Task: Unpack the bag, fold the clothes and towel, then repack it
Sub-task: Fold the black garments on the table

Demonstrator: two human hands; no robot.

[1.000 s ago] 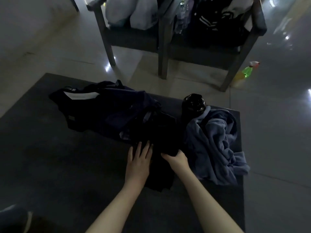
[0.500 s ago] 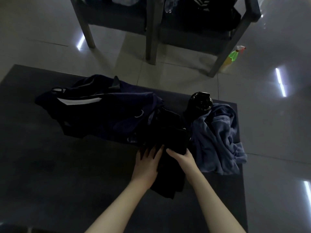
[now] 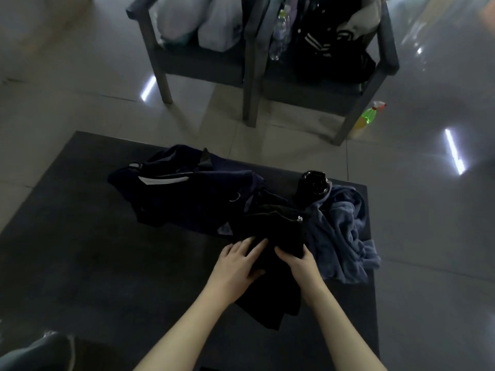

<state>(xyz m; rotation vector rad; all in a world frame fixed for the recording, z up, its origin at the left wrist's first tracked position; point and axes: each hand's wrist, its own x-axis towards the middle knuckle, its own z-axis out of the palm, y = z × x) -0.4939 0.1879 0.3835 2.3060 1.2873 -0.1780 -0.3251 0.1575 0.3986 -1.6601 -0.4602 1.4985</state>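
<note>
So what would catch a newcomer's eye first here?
Two bare hands at the dark table's middle: the left hand lies flat on a black garment, the right hand grips its edge. Right of them a crumpled blue towel overhangs the table; a green spray bottle stands on the floor beyond.

left hand (image 3: 235,263): I saw it flat, fingers straight, on the black garment (image 3: 270,228).
right hand (image 3: 300,263): pinched that garment's edge.
blue towel (image 3: 340,236): lay crumpled against its right side.
navy bag (image 3: 192,194): slumped behind.

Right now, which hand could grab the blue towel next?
Probably the right hand: it grips the black garment right beside the blue towel. The left hand presses flat on the garment, farther away.
</note>
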